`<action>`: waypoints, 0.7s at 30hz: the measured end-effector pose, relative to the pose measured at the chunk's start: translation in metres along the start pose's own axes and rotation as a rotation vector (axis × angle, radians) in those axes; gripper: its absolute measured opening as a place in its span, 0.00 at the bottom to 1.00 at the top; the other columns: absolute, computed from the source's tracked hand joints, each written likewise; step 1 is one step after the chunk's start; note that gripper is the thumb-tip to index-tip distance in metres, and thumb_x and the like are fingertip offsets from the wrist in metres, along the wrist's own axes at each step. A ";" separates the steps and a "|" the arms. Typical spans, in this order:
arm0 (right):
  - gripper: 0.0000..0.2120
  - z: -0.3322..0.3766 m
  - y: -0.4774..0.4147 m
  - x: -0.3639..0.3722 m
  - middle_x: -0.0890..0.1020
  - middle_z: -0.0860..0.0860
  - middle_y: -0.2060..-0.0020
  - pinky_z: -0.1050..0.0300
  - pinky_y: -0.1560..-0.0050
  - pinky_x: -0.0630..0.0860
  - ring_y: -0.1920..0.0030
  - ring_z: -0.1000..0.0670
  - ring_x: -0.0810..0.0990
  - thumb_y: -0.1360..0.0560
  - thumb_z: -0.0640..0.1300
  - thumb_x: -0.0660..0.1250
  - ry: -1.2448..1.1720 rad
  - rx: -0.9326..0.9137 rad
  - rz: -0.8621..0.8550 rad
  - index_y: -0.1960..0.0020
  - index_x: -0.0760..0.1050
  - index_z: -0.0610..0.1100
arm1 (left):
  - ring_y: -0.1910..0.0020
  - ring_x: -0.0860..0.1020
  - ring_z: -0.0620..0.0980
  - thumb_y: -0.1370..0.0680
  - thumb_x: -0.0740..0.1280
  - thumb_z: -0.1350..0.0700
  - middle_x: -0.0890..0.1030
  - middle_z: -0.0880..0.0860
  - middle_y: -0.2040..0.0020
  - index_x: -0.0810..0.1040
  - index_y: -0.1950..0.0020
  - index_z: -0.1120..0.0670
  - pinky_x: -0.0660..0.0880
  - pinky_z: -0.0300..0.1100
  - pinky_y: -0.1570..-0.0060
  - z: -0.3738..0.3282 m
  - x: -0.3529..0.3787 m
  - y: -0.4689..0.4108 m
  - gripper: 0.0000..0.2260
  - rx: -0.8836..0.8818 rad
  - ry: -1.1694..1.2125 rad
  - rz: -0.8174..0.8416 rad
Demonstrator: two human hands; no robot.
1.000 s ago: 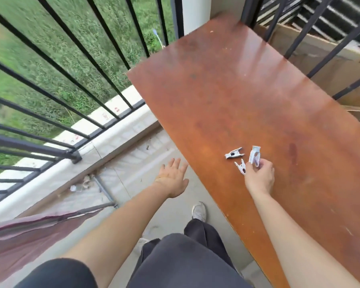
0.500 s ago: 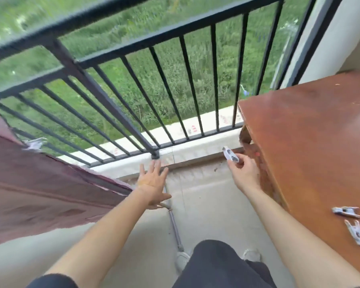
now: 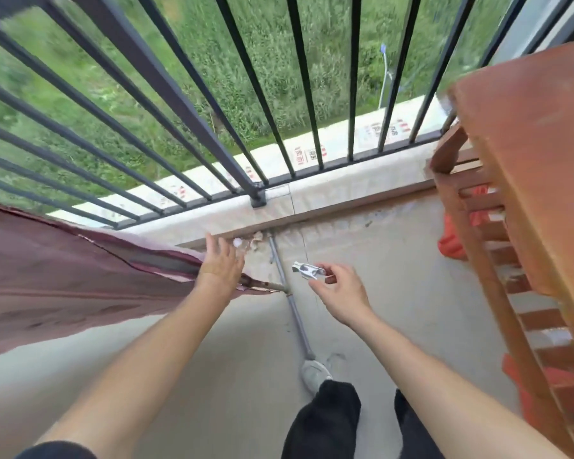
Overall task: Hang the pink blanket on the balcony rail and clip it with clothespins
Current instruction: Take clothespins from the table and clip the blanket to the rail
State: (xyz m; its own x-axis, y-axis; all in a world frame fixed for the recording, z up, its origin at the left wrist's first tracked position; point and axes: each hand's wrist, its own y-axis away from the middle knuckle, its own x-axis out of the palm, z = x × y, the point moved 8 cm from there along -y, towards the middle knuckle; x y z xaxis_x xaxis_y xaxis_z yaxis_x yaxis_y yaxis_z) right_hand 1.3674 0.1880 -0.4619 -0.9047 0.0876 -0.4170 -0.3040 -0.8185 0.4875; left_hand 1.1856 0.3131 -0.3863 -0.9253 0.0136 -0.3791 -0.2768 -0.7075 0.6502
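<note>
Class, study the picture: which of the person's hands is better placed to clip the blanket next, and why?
Right. The right hand already pinches the clothespin; the left hand is empty, open by the blanket edge, suited to steady it.

A bare concrete floor (image 3: 179,359) (daylit) meets black railing bars (image 3: 299,94), a wooden table (image 3: 544,144) at right.

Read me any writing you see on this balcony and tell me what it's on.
Red and dark printed characters on the white strip outside the railing, repeated along it: too blurred to read.
Clothespin in the right hand: no writing visible.
Pink blanket, wooden table: no writing.
</note>
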 end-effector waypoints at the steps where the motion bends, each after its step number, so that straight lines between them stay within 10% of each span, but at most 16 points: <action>1: 0.16 -0.004 -0.002 0.012 0.77 0.51 0.47 0.61 0.41 0.74 0.53 0.56 0.78 0.27 0.50 0.72 -0.007 0.001 0.022 0.40 0.79 0.51 | 0.33 0.68 0.61 0.20 0.59 0.52 0.71 0.57 0.32 0.63 0.25 0.55 0.60 0.63 0.32 0.000 0.004 -0.006 0.23 -0.014 0.043 0.026; 5: 0.19 -0.008 -0.006 0.045 0.77 0.52 0.49 0.58 0.40 0.75 0.51 0.53 0.80 0.28 0.49 0.73 -0.033 0.020 0.079 0.38 0.78 0.48 | 0.39 0.77 0.52 0.21 0.60 0.57 0.79 0.51 0.39 0.77 0.37 0.52 0.71 0.45 0.41 0.006 0.018 -0.025 0.14 -0.034 0.275 0.050; 15: 0.20 0.032 -0.039 0.062 0.81 0.47 0.47 0.56 0.39 0.73 0.47 0.50 0.80 0.27 0.52 0.73 0.150 -0.173 0.163 0.37 0.80 0.47 | 0.55 0.74 0.57 0.26 0.67 0.64 0.79 0.56 0.46 0.79 0.43 0.57 0.72 0.45 0.56 0.027 0.026 -0.041 0.12 -0.082 0.593 0.181; 21: 0.18 0.039 -0.054 0.081 0.81 0.47 0.48 0.57 0.45 0.71 0.45 0.46 0.79 0.25 0.55 0.70 0.310 -0.240 0.221 0.38 0.80 0.51 | 0.49 0.78 0.56 0.32 0.78 0.50 0.79 0.54 0.49 0.78 0.44 0.55 0.76 0.45 0.54 0.029 0.026 -0.046 0.21 0.090 0.546 0.244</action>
State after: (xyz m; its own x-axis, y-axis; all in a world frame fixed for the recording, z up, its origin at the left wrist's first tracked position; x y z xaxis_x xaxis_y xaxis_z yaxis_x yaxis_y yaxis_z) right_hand 1.2987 0.2612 -0.4917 -0.7965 -0.2484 -0.5513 -0.0025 -0.9104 0.4138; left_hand 1.1664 0.3663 -0.4074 -0.7043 -0.5233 -0.4797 -0.1162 -0.5817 0.8051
